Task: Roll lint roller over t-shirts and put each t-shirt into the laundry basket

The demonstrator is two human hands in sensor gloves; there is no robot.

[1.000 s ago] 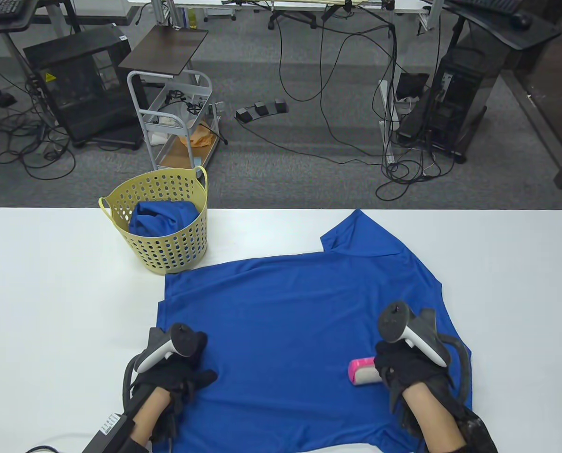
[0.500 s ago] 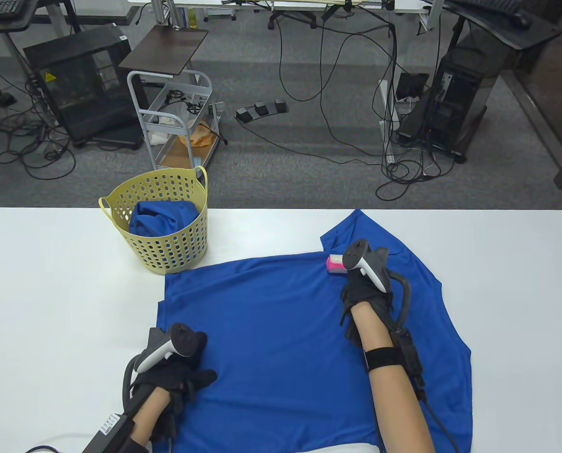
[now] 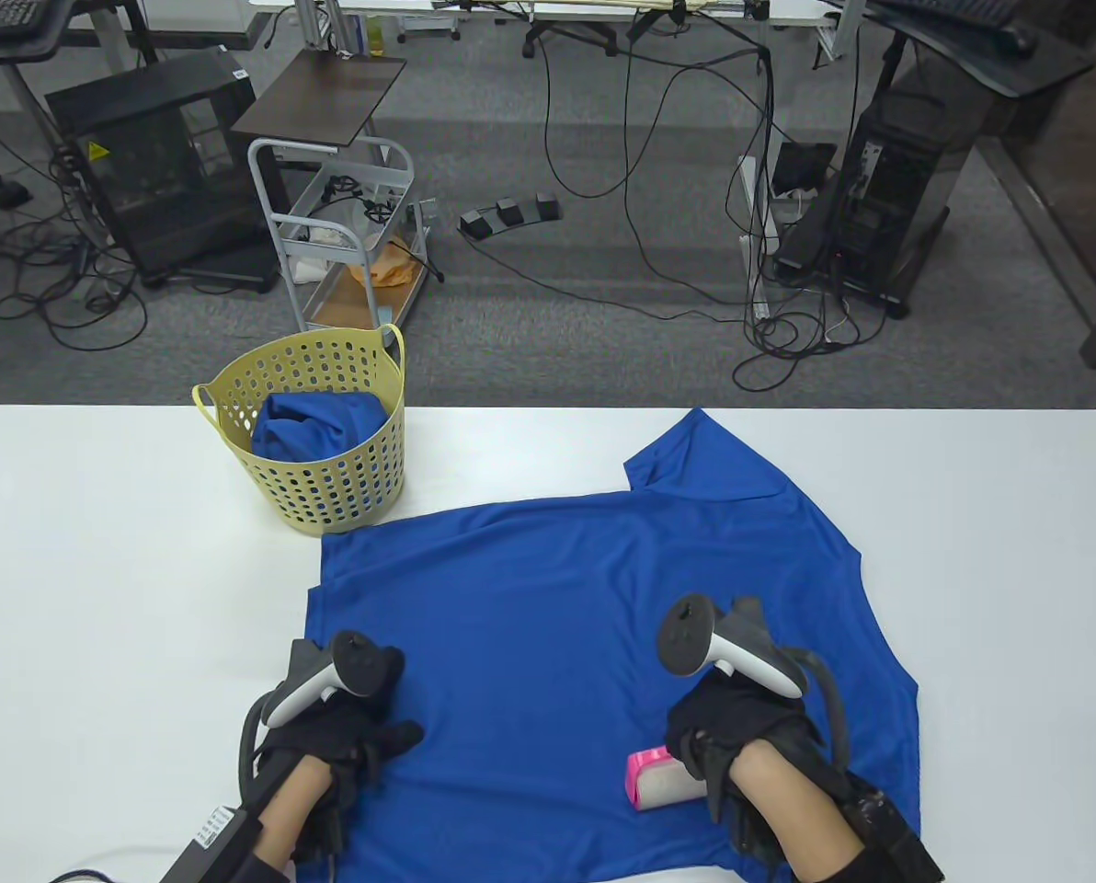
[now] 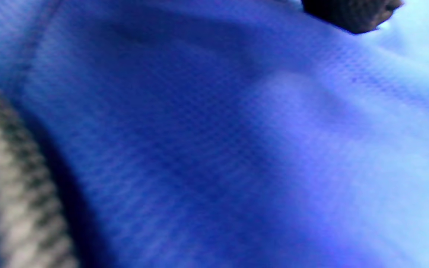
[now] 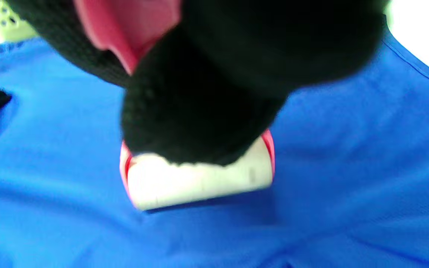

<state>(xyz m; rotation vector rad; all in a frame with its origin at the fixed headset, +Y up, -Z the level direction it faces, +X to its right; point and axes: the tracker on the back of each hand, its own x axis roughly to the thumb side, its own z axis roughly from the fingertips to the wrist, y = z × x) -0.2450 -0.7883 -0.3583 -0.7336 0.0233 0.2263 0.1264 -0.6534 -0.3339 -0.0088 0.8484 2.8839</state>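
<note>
A blue t-shirt (image 3: 548,607) lies spread flat on the white table (image 3: 97,570). My right hand (image 3: 741,736) grips a pink lint roller (image 3: 656,780), whose white roll (image 5: 199,180) touches the cloth near the shirt's front right part. My left hand (image 3: 350,731) rests on the shirt's near left part with fingers spread flat. A yellow laundry basket (image 3: 327,478) stands at the shirt's far left corner and holds another blue t-shirt (image 3: 318,428). The left wrist view is filled by blurred blue cloth (image 4: 214,149) with one dark fingertip (image 4: 348,15) at the top.
Bare white table lies left of the basket and right of the shirt (image 3: 1017,570). Beyond the far table edge the floor holds a metal cart (image 3: 346,230), cables and computer cases.
My right hand rolled the lint roller from the near right of the shirt up to the collar area, then back down to the near edge, slightly further left. The left hand stayed put.
</note>
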